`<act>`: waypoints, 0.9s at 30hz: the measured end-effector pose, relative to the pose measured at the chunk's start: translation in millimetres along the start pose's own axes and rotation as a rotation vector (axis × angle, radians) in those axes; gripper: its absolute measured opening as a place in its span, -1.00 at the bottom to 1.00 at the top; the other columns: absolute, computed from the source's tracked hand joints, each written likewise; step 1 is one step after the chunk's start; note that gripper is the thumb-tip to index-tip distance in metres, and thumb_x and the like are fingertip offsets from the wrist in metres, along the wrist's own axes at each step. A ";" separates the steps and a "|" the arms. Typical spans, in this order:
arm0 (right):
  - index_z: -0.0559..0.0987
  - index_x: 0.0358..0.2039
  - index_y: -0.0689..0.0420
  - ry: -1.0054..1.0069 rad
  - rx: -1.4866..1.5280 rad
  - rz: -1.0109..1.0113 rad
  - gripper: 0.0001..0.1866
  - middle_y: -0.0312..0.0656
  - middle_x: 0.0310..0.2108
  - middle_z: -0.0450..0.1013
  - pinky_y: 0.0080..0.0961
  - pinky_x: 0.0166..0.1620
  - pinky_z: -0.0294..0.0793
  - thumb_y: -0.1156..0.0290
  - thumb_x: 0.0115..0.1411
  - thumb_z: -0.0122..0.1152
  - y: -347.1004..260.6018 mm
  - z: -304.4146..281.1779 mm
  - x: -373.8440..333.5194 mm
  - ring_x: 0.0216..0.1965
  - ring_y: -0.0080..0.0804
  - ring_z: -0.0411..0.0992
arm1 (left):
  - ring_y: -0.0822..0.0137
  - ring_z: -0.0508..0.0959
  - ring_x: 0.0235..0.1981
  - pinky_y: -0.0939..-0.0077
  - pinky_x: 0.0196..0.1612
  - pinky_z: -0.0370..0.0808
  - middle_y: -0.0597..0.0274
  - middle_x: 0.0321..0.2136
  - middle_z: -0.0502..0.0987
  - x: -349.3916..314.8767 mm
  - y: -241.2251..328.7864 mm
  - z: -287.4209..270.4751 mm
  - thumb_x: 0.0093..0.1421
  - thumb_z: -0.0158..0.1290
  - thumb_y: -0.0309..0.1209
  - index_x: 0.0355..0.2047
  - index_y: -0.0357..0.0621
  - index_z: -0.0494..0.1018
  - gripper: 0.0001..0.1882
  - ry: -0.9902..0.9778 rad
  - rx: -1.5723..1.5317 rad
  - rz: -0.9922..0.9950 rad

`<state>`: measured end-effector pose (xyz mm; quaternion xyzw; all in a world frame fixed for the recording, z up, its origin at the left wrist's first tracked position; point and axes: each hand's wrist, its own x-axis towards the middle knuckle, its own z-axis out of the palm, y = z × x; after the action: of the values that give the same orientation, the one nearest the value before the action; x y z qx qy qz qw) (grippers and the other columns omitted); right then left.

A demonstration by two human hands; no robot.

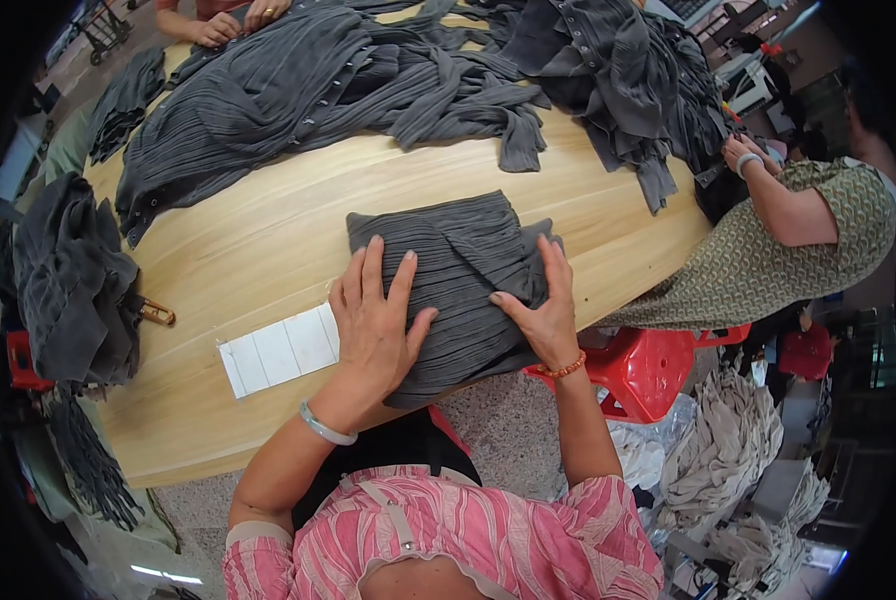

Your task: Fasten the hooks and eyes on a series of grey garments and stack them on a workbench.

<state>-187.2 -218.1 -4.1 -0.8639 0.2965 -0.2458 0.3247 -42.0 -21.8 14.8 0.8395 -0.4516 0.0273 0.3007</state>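
A dark grey ribbed garment (458, 270), folded into a rough rectangle, lies at the near edge of the wooden table. My left hand (376, 315) rests on its left side with the fingers spread. On its right side my right hand (546, 300) lies with thumb and fingers apart, touching the cloth near a loose fold. Neither hand grips the cloth visibly. Beside my left hand a strip of white paper or labels (280, 350), marked off by lines, lies on the table.
More dark grey garments (268, 110) are heaped along the far side, some with metal eyelets or snaps. Another pile (73, 280) hangs at the left edge, near scissors (156, 312). People work at the far side and right. A red stool (648, 370) and pale cloth bundles (723, 440) stand right.
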 end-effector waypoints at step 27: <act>0.55 0.06 0.08 -0.222 -0.224 -0.619 -0.54 -0.11 0.03 0.46 -0.28 0.09 0.39 0.22 0.15 0.33 -6.0 49.1 112.4 0.03 -0.11 0.40 | 0.13 0.37 0.19 0.03 0.11 0.49 0.02 0.23 0.22 -105.6 6.7 -62.0 0.25 0.15 -0.45 0.41 0.01 -0.13 -0.15 -0.513 -1.760 -1.197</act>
<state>-75.7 -269.5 -6.6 -0.9646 0.0083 -0.2031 0.1679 -95.5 86.7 35.2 0.3950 0.1187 -0.6310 0.6571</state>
